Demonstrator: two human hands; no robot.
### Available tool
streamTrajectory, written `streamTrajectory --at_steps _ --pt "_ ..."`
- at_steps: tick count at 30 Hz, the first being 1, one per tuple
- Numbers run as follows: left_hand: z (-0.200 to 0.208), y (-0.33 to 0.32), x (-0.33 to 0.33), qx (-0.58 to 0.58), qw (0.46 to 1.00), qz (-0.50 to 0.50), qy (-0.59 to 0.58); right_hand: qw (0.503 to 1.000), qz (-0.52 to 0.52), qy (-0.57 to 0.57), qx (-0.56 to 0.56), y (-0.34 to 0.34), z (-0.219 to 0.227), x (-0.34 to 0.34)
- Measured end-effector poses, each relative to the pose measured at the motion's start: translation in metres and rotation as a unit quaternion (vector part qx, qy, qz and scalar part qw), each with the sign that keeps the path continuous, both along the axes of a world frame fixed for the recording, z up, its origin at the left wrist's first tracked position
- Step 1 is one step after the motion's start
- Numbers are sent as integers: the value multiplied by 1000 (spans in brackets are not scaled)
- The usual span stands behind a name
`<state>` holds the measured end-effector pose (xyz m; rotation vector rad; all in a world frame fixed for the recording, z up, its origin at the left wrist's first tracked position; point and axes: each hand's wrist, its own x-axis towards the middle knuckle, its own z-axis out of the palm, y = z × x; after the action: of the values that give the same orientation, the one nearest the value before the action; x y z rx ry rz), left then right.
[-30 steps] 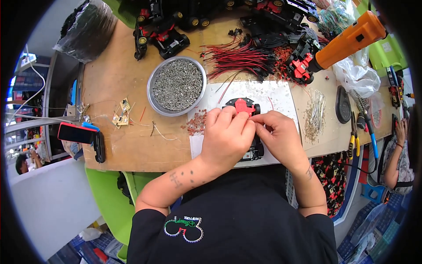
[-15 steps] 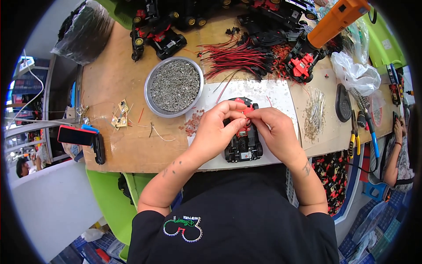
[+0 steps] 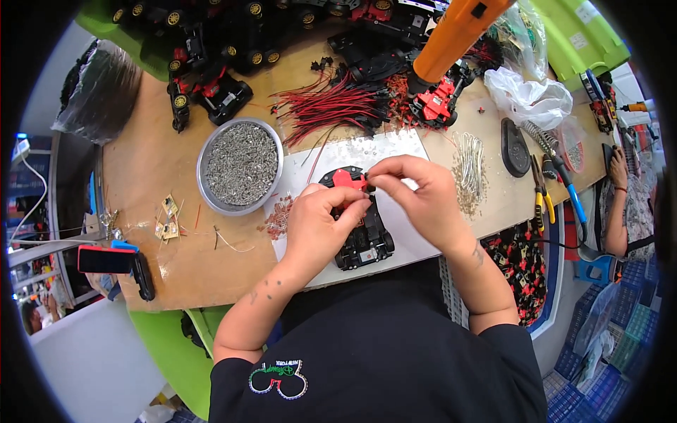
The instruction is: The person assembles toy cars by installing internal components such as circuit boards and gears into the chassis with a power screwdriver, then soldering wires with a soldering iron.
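A black toy car chassis (image 3: 364, 246) with a red piece (image 3: 348, 179) at its far end lies on a white sheet (image 3: 395, 149) in front of me. My left hand (image 3: 319, 224) is over its left side, thumb and index finger pinched near the middle of the chassis. At the far right of the chassis, my right hand (image 3: 424, 199) pinches thumb and forefinger together, a little apart from the left fingertips. Whatever sits in either pinch is too small and covered to make out.
Left of the sheet stands a bowl (image 3: 240, 166) full of small metal parts. Beyond are red-and-black wires (image 3: 335, 109) and more toy chassis (image 3: 224, 96). An orange tool (image 3: 458, 39) rises at the back. Pliers (image 3: 541, 190) and a soldering iron (image 3: 575, 201) lie right.
The view has shifted, so the table sits further left in it. My right fingertips have drawn apart from the left ones, toward the far right edge of the chassis.
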<state>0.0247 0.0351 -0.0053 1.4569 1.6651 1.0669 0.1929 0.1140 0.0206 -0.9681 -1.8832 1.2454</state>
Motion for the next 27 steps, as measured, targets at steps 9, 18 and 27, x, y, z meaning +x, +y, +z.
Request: streamTrajectory --at_steps 9,18,27 --pt "-19 13 3 -6 999 44 -22 917 -226 -295 146 51 -21 63" --pt "-15 19 4 -32 996 50 -68 887 -108 -314 320 66 -39 50" --pt "-16 12 7 -26 983 80 -160 969 -210 -93 88 62 -43 59"
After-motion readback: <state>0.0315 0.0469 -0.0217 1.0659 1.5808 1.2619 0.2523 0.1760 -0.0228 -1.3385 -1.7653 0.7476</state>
